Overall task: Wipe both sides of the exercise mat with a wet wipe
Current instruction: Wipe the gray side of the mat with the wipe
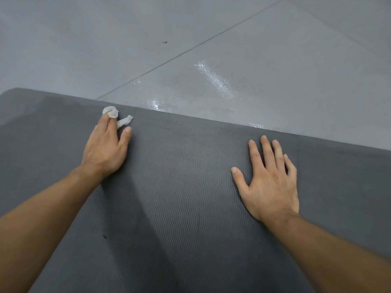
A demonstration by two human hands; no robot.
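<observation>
Your left hand (105,149) grips a crumpled white wet wipe (114,112) — half hidden by fingers — on the dark grey ribbed mat (179,176); your right hand (268,182) lies flat.

An indoor room, its kind unclear. Grey floor tiles (84,43) with wet streaks (215,81) lie beyond the left hand (105,149) gripping the wet wipe (111,111).

The exercise mat (190,187) was dark grey with a fine wavy ribbing; the wet wipe (118,118) white; the floor (127,39) pale grey, perhaps wet-streaked.
</observation>
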